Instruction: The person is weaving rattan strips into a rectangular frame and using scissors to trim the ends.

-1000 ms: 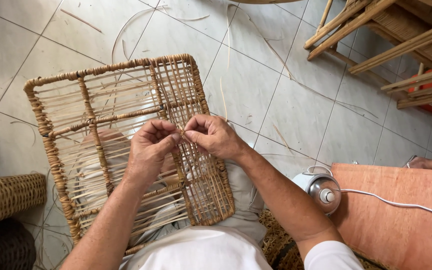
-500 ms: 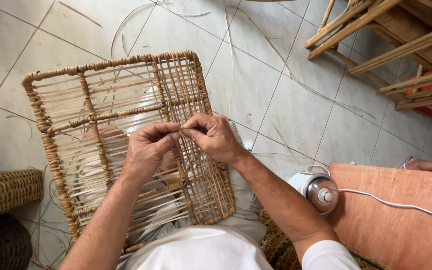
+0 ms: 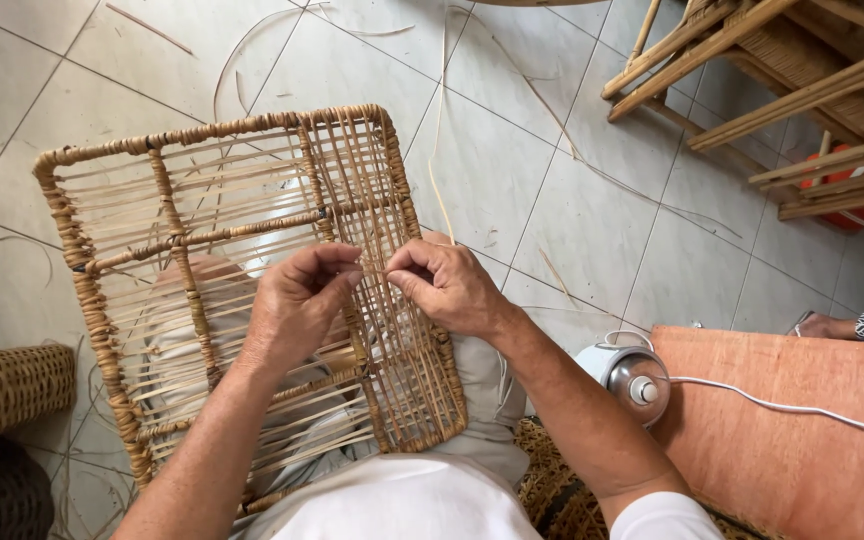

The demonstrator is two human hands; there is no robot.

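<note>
A rectangular rattan frame (image 3: 102, 160) with stretched cane strands rests on my lap, tilted up toward the floor. Its right section is partly filled with tight weave. My left hand (image 3: 297, 305) pinches a thin cane strand (image 3: 377, 272) over that woven band near the frame's middle. My right hand (image 3: 447, 285) pinches the same strand just to the right, fingertips almost touching the left ones. A long loose strip (image 3: 439, 150) rises from behind the frame over the tiles.
A woven basket (image 3: 7, 390) sits at the left edge. A small white-and-metal appliance (image 3: 632, 375) with a white cord lies beside an orange cushion (image 3: 802, 440). Rattan chair frames (image 3: 782, 90) stand at top right. Another person's hand (image 3: 832, 325) shows at right. Cane scraps litter the floor.
Both hands have stayed together on the strand, working it a little lower on the woven band. The frame has barely shifted.
</note>
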